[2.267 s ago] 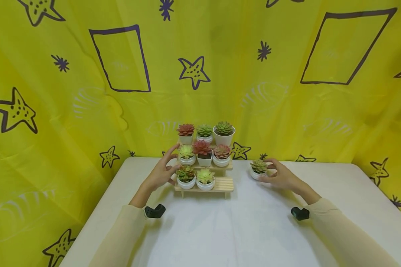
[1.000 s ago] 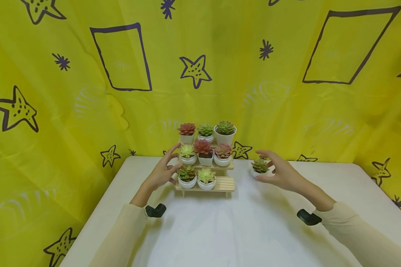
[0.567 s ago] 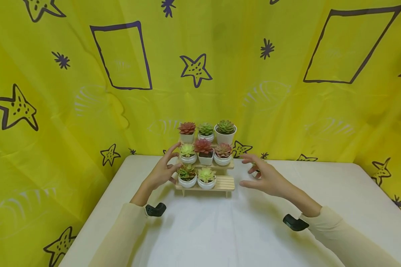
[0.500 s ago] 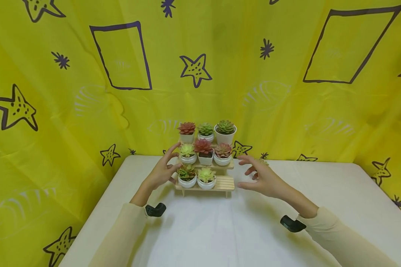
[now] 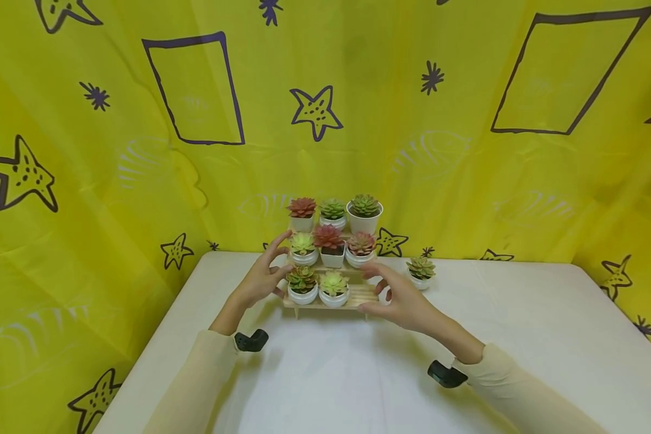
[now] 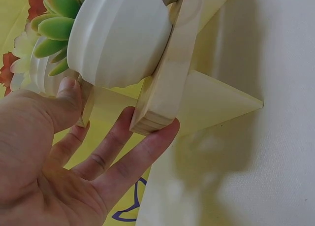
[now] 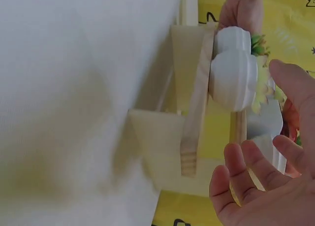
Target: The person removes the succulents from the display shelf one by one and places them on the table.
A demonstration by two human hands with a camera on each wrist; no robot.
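Note:
A three-tiered wooden stand (image 5: 362, 293) holds several succulents in white pots. My left hand (image 5: 257, 280) touches its left end. In the left wrist view, extended fingertips of the left hand (image 6: 64, 157) rest against the end of a shelf board (image 6: 160, 105). At the lowest shelf's right end, my right hand (image 5: 401, 299) is spread with nothing in it. The right wrist view shows that right hand (image 7: 285, 189) with fingers and thumb apart, beside the pots. A green succulent (image 5: 421, 269) in a round white pot stands on the table, right of the stand.
The white table (image 5: 493, 337) extends in front and to both sides. A yellow curtain (image 5: 249, 181) with star and fish prints hangs behind and along the sides. A dark wrist device (image 5: 447, 375) sits on the right forearm, another device (image 5: 251, 340) on the left.
My right hand has let go of the loose succulent pot and moved left to the stand's right end. That pot remains on the table. My left hand stays at the stand.

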